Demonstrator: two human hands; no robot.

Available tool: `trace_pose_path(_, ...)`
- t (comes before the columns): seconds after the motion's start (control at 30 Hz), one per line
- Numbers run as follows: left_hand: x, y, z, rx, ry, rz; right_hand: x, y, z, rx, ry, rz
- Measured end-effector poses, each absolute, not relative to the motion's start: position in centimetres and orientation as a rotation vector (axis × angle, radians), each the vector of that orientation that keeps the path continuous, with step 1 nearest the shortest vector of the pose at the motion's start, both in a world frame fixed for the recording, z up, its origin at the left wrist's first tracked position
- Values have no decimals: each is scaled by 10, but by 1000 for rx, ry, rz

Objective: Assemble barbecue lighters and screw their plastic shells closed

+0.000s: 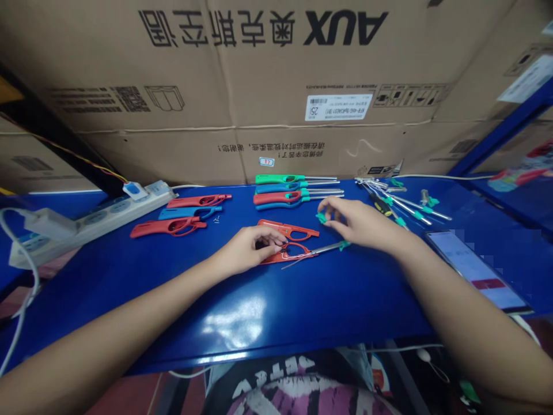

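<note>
My left hand [253, 249] is closed at the lower red lighter shell half [305, 251], its fingertips pinching near the trigger opening. Out of that half runs a metal tube [327, 248] with a green piece [344, 245] at its end, and a thin wire hangs beside it. Just behind lies another red shell half [298, 231], partly covered by my left fingers. My right hand [356, 222] hovers to the right of the shells, thumb and fingers closed on a small green plastic part [321, 218].
Several assembled lighters [276, 197] lie at the back. Red and blue shells [188, 213] and tiny screws [216, 219] are at left, by a power strip [99, 216]. Metal tubes [404, 202], a screwdriver [380, 204] and a phone [477, 271] sit at right. Cardboard [242, 69] stands behind.
</note>
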State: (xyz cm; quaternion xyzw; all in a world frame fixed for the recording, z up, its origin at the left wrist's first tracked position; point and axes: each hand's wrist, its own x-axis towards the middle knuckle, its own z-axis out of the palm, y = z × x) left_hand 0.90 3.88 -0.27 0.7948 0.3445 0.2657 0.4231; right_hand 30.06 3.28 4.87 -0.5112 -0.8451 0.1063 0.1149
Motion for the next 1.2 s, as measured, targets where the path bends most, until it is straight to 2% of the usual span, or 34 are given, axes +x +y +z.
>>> trace_pose_path(0.23,9,23,9,2289,888,846,297,25,46,-1473,-2618,316)
trace_pose_path(0.43,1,7,37,2553,962,454,314,36,47,-1657,-2551,299)
trace_pose_path(0.6,1,7,35,2551,1015,365,318,40,42,-1826,-2563,233)
trace_pose_path(0.8,1,11,27,2486,992,445,311,45,39,-1612,-2569,290)
trace_pose_path(1.03,2,8,27,2418,969,421,276,23,35,-1040,-2586,542)
trace_pose_path(1.2,2,7,24,2408,965,427,265,17,25,-995,-2595,561)
